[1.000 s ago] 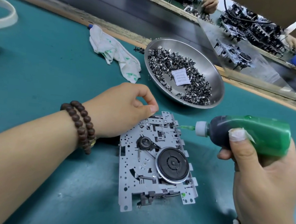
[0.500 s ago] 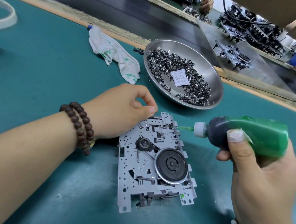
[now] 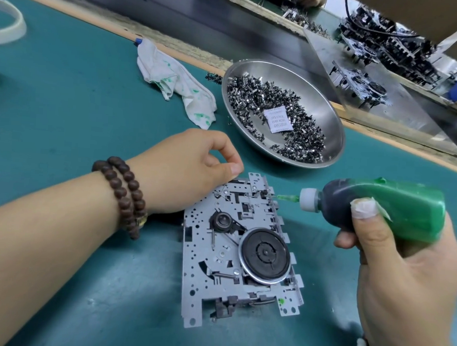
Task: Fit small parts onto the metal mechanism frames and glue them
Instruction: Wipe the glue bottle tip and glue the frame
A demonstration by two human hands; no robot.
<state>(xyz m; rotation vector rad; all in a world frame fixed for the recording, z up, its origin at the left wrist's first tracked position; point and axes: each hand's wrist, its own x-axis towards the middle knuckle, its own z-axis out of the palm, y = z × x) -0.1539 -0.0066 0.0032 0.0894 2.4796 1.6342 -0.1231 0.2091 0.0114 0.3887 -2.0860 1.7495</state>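
My right hand (image 3: 408, 280) gripped the green glue bottle (image 3: 385, 209), thumb pressed on its side, nozzle (image 3: 287, 198) pointing left and touching the far right corner of the frame (image 3: 233, 248). My left hand (image 3: 187, 170), fingers curled, pinched and steadied the frame's far left corner. The frame lay flat on the mat (image 3: 65, 109) between my hands. Beyond my left hand sat the bowl (image 3: 332, 120) of small parts (image 3: 253, 94), a rag (image 3: 174, 81) beside it.

White desiccant packet (image 3: 278, 119) among bowl's parts, upside-down print: "DESICCANT… THROW AWAY… DO NOT EAT".
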